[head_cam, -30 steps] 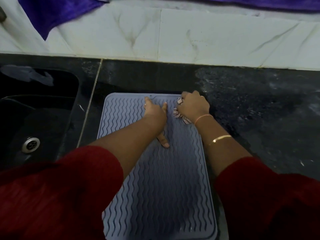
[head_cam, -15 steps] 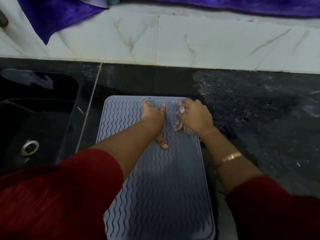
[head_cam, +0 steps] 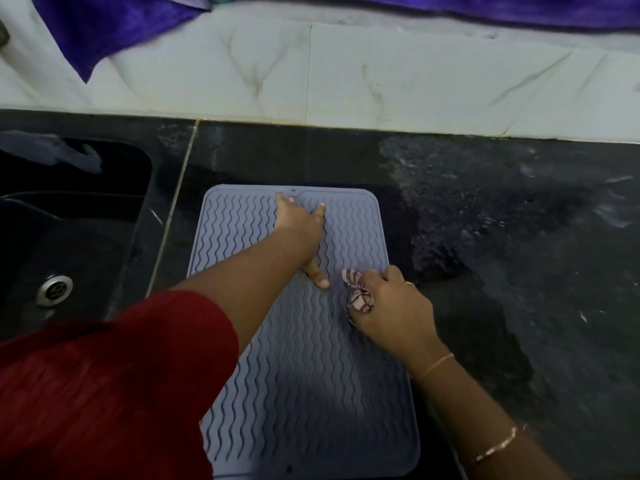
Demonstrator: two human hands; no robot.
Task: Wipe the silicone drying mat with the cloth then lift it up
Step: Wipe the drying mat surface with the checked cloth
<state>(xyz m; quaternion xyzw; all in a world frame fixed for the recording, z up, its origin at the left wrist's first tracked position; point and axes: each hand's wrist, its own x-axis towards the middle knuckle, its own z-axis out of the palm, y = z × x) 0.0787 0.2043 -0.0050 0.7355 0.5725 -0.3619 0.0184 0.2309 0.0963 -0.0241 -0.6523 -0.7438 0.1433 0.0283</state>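
Note:
A grey-blue silicone drying mat (head_cam: pixel 311 393) with wavy ridges lies flat on the black countertop (head_cam: pixel 519 237), its long side running away from me. My left hand (head_cam: pixel 301 233) presses flat on the mat's far half, fingers spread and straight. My right hand (head_cam: pixel 391 310) grips a small bunched striped cloth (head_cam: pixel 356 294) and holds it against the mat near its right edge, about halfway along. Most of the cloth is hidden under my fingers.
A black sink (head_cam: pixel 69 237) with a metal drain (head_cam: pixel 55 289) sits to the left of the mat. A white marble backsplash (head_cam: pixel 346 81) runs behind the counter, with purple fabric (head_cam: pixel 114 26) hanging over it. The counter right of the mat looks wet.
My right hand has drawn the cloth from the mat's far right corner back toward me along the right side. My left hand stays pressed on the far half.

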